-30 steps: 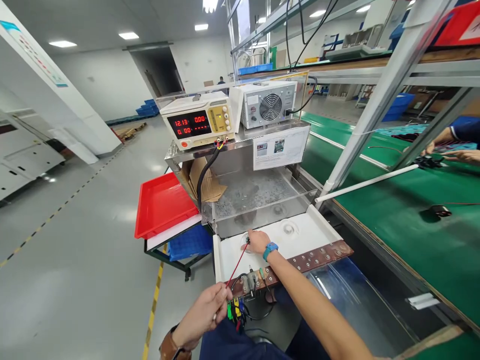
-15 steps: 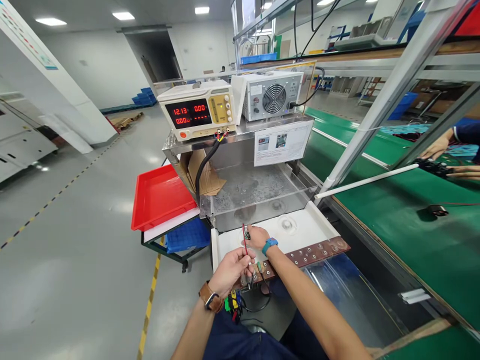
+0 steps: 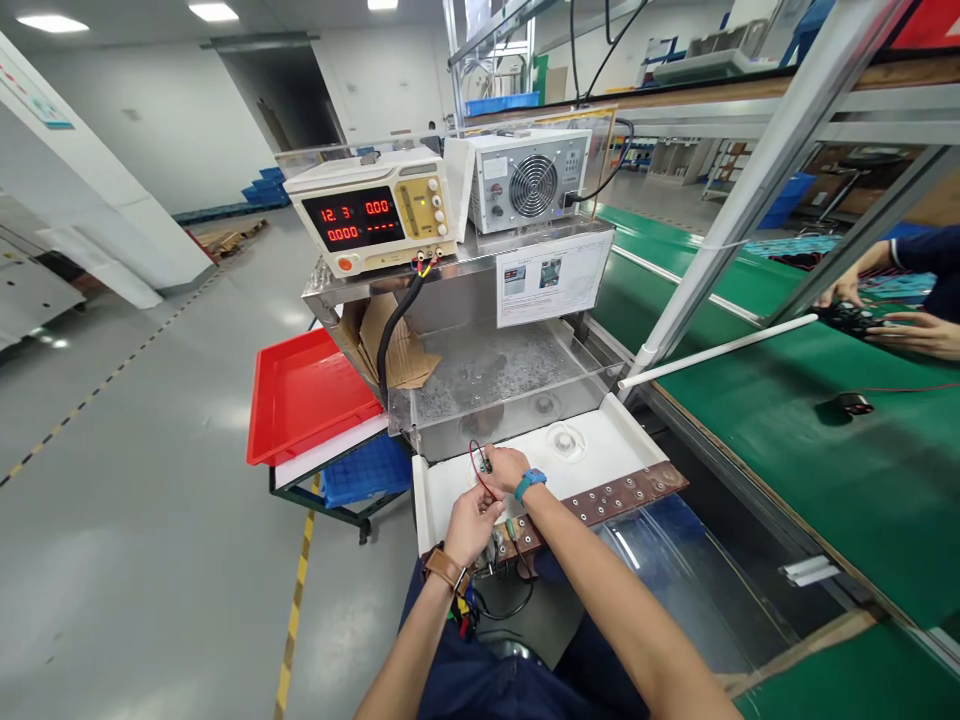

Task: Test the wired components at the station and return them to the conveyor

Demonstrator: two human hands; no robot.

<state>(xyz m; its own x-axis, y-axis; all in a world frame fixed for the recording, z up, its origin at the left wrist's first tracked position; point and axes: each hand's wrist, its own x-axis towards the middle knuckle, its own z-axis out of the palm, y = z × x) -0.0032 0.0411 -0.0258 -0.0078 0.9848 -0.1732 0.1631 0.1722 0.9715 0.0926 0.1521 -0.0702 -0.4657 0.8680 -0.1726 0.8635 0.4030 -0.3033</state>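
Observation:
Over the white tray [image 3: 600, 445], my left hand [image 3: 471, 522] pinches a thin red wire [image 3: 472, 452]. The wire bends upward in a loop toward a small dark part [image 3: 486, 466] with a bit of green, which my right hand [image 3: 508, 470] grips. What exactly that part is, I cannot make out; fingers cover much of it. Just below my hands runs a brown strip [image 3: 616, 497] with rows of metal studs along the tray's front edge. A green clip [image 3: 511, 530] sits on the strip near my left hand, and a dark cable hangs beneath.
A power supply [image 3: 367, 215] with red digits stands on the metal shelf, beside a grey unit with a fan [image 3: 533, 185]. To the left is a red bin [image 3: 311, 395]. At the right, a co-worker's hands [image 3: 919, 332] handle black parts over the green belt [image 3: 750, 430].
The red wire, upright before, now curves in a loop. My left hand has turned and sits closer to my right hand. The whole view has shifted slightly.

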